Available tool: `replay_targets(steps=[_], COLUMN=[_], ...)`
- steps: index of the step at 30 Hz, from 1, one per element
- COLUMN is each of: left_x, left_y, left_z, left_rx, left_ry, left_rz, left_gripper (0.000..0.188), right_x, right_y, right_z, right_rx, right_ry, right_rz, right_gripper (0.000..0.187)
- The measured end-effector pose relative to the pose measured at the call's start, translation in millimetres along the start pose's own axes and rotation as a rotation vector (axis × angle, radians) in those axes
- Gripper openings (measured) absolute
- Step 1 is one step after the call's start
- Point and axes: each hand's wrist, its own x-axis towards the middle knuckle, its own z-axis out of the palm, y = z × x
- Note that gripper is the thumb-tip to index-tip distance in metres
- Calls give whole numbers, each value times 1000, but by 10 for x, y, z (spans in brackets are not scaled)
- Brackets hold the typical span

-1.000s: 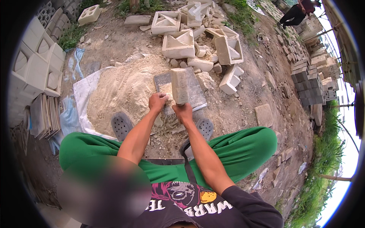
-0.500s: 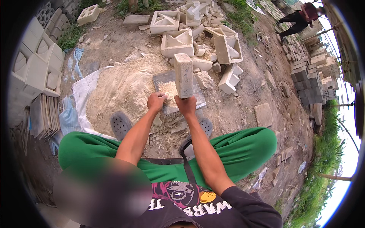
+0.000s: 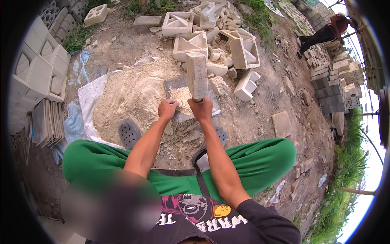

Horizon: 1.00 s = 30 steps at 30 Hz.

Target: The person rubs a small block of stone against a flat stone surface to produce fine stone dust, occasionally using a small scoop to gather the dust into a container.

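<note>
My right hand (image 3: 201, 110) is closed round the lower end of a block-headed wooden mallet (image 3: 197, 75), its long, pale, worn head pointing away from me. Beneath it lies a flat dark slab (image 3: 191, 116) strewn with pale crushed stone (image 3: 180, 94). At the slab's left edge my left hand (image 3: 167, 109) is closed, thumb and fingers pressed together; a pale bit seems to show at the fingertips, too small to name. Left of the slab, a heap of sandy crushed material (image 3: 126, 91) spreads over a white sheet (image 3: 87, 97).
Broken pale moulded blocks (image 3: 190, 46) are piled beyond the slab. Large pale blocks (image 3: 36, 61) and a row of thin boards (image 3: 48, 124) stand at left. Grey bricks (image 3: 328, 87) are stacked at right, near another person (image 3: 325, 34). My shoes (image 3: 129, 134) flank the work spot.
My right hand and the mallet have shifted slightly away from me. The left hand stays at the slab's edge. At the far right, the other person has moved and leans differently.
</note>
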Motion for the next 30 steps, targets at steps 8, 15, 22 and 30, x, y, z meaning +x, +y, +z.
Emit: replay_targets(steps=[8,15,22,30], left_x=[47,-11,-30,8], left_y=[-7,28,74,5], left_z=[34,-20,-30,-9], left_rx=[-43,-23,-14,40], left_ry=[-21,-13,-31,25], left_rz=[-34,-17,-24,-16], left_gripper=[28,34,31,29], right_x=[-111,-76,-99,-164], right_y=[824,384,472,556], right_z=[510,186,346,325], right_rx=[-282,-12,-5,-195], right_ry=[-180,41,19,-141], right_rz=[261,57,-4,212], right_gripper=[41,39,37,45])
